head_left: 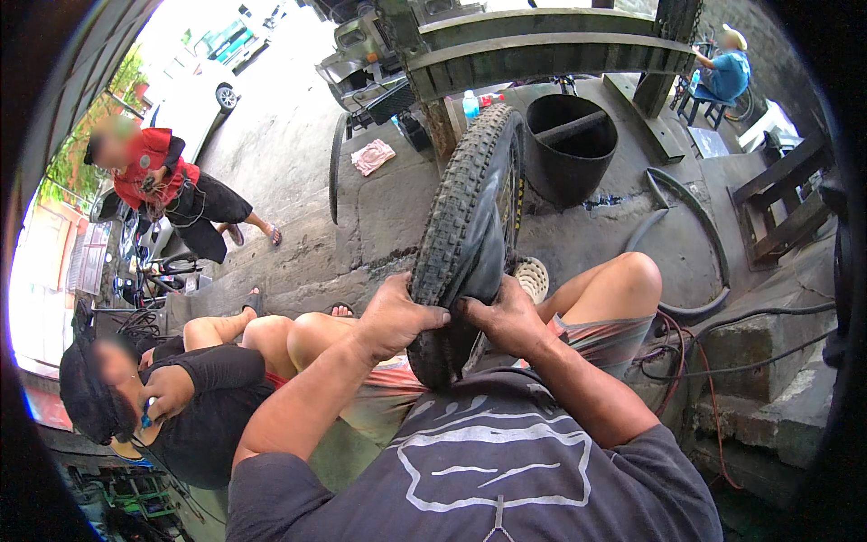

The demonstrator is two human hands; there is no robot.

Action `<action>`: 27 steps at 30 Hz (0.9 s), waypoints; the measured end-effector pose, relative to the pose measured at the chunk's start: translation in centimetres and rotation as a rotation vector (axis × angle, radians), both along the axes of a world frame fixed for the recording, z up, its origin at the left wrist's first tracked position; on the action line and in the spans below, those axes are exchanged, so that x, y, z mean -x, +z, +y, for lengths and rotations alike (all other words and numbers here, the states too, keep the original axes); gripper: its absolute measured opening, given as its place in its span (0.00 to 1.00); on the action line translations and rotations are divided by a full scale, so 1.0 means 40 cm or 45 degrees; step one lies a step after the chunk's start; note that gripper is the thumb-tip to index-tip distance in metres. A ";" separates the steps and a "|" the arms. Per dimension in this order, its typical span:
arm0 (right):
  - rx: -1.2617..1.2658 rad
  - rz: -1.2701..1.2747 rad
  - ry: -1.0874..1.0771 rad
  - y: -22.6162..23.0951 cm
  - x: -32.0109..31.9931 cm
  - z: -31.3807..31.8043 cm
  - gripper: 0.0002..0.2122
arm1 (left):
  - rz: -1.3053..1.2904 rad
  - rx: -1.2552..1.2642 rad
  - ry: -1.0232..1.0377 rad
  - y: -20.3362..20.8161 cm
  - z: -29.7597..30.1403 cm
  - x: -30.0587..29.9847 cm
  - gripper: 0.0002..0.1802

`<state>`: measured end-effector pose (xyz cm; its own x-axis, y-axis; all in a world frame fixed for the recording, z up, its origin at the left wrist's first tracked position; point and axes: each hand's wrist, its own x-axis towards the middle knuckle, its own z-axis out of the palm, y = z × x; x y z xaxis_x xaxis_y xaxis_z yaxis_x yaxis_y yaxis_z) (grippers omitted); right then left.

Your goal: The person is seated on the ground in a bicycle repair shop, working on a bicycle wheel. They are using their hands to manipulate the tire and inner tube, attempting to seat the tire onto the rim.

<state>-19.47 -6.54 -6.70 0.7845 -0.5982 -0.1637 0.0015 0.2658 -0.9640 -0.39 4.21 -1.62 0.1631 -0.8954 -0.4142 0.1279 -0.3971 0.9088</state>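
Note:
A knobby black bicycle tire (456, 194) stands upright between my knees, its lower end close to my shirt. A smooth black inner tube (489, 248) bulges from its open right side. My left hand (396, 316) is closed round the tread side near the bottom, thumb pointing inward. Opposite it, my right hand (511, 322) grips the tire's right side, its thumb pressed at the edge beside the tube. The two thumbs nearly meet. Part of the wheel's rim side, with yellow marks, shows behind the tube; most fingers of both hands are hidden.
A large black bin (569, 149) stands beyond the tire, with a white woven basket (531, 278) nearer. A loose black tube (709, 230) curves along the ground at right. One person in black (203, 411) sits close at left; another in red (149, 172) stands farther off.

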 end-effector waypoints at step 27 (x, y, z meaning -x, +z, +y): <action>0.113 0.115 -0.057 -0.009 -0.033 -0.007 0.21 | -0.641 -0.036 -0.003 0.028 -0.028 0.064 0.19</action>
<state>-18.15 -6.83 -7.05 0.7413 -0.6473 -0.1775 -0.0767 0.1809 -0.9805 -2.95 3.10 -0.52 0.3468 -0.8856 -0.3091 -0.3247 -0.4225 0.8462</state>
